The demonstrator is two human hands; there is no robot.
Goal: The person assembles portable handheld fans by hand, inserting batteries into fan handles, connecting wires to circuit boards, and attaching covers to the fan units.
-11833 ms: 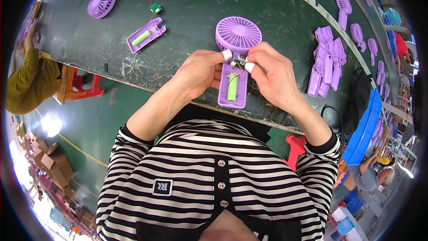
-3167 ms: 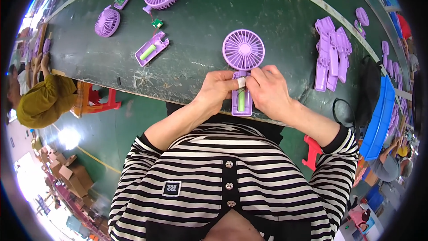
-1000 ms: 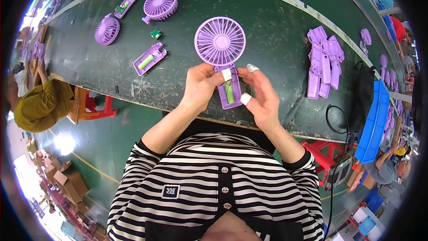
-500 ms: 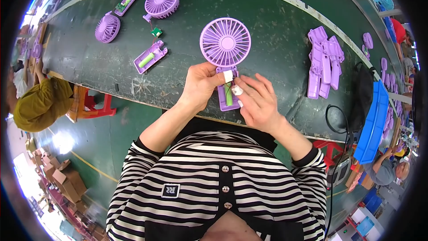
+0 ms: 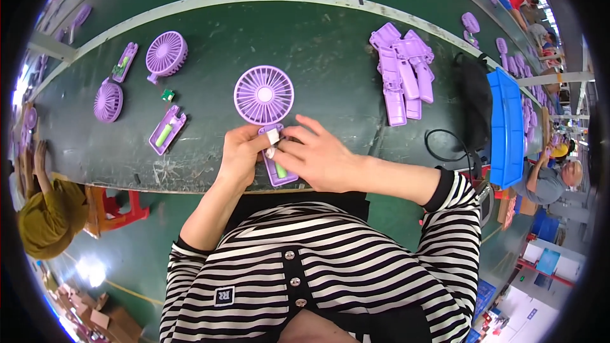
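Observation:
A purple handheld fan (image 5: 264, 94) lies on the bench before me, its round grille pointing away and its handle half lying open toward me. Inside the handle half shows a light green battery cell (image 5: 281, 169). My left hand (image 5: 240, 154) is closed around the fan's neck from the left, with a white wrap on the thumb. Over the handle from the right comes my right hand (image 5: 319, 157), thumb and forefinger drawn together at the handle's upper part, the other fingers loosely bent. What they pinch is hidden; a white covering shows on a fingertip.
Left on the bench are two purple fan heads (image 5: 167, 54) (image 5: 108, 101), a green circuit board (image 5: 168, 95) and handle halves (image 5: 168, 129) (image 5: 125, 62). Purple handle shells (image 5: 405, 76) are piled at right, near a black cable (image 5: 438, 146) and a blue tray (image 5: 506, 128). A co-worker (image 5: 51, 213) sits at left.
The view has swung, so the bench things sit further left or lower. My right hand has turned more across the handle, its forearm now reaching in from the side. My left hand keeps its hold.

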